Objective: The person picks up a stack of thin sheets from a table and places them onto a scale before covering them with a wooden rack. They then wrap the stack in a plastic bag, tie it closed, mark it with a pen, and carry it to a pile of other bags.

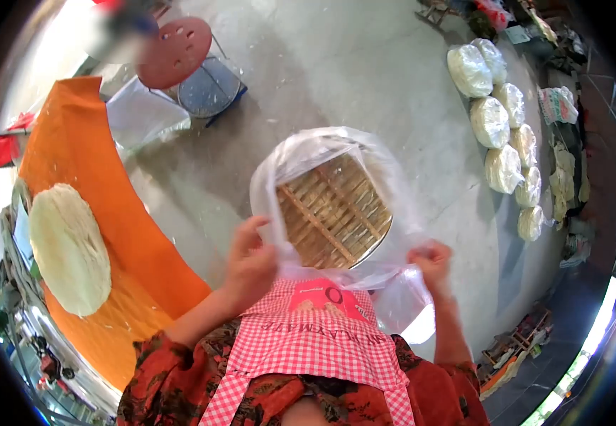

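Observation:
In front of my apron, a clear plastic bag [269, 167] spreads around a round woven tray [333, 209] with two wooden slats across it. My right hand [432, 264] is closed on the bag's gathered edge at the right. At the bag's left edge, my left hand [251, 266] has its fingers bent and appears to pinch the film, though blur softens the fingertips. Part of the tray's edge is covered by the film. Loose plastic hangs below the tray, between the apron and my right hand.
Left, an orange cloth [138, 234] covers a surface bearing a pale round flat stack [70, 248]. A red stool top [174, 53] and a blue stool [210, 86] stand at the upper left. Several plastic-wrapped round bundles [491, 122] line the concrete floor [308, 78] at right.

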### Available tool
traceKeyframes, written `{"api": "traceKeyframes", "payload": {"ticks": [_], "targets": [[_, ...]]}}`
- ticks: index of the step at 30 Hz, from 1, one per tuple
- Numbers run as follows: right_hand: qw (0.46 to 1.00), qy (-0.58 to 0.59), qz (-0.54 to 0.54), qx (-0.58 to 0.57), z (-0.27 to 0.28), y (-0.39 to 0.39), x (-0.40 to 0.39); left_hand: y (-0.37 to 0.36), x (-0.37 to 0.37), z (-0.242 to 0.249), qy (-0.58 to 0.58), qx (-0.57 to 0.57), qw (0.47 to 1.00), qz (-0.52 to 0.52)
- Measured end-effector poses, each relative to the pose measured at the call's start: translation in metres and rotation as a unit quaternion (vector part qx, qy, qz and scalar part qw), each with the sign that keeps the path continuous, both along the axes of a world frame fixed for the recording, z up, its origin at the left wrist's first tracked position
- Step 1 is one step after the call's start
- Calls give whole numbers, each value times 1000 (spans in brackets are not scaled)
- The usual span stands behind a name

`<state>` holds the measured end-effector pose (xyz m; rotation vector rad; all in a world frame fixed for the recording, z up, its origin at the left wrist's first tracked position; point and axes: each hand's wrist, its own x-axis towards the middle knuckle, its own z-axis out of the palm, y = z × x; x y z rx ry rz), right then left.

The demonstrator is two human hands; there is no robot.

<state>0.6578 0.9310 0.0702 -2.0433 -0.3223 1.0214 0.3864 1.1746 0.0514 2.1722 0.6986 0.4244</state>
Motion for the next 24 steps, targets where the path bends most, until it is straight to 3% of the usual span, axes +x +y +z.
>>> {"api": "traceKeyframes", "payload": {"ticks": [2, 4, 5, 7, 8, 10, 12, 14, 17, 20, 22, 24], "targets": [[963, -180, 182, 90, 0, 39, -42, -8, 45, -9, -110, -43, 978, -173], [942, -234, 237, 50, -8, 67, -76, -20, 86, -10, -113, -16, 952, -283], [963, -171, 204, 42, -2, 67, -73, -26, 93, -23, -141, -76, 946, -281], [990, -34, 137, 22, 12, 56, -69, -30, 93, -30, -90, -147, 950, -259], [985, -70, 145, 53, 16, 49, -74, -38, 89, -29, -60, -189, 949, -246], [969, -145, 160, 121, 23, 34, -83, -54, 88, -21, -140, -314, 930, -127], [957, -228, 159, 89, 13, 24, -81, -65, 91, -27, -151, -389, 909, -20], [931, -319, 156, 81, -21, 25, -88, -75, 92, -15, -148, -327, 933, -23], [915, -323, 146, 193, -78, 62, -93, -86, 99, 15, -151, -254, 954, -46], [907, -291, 90, 290, -82, 91, -79, -97, 101, 19, -157, -225, 958, -81], [937, -54, 77, 335, -84, 83, -79, -93, 100, 22, -159, -211, 955, -136], [950, 38, 5, 310, -94, 80, -74, -86, 97, 25, -166, -203, 947, -185]]}}
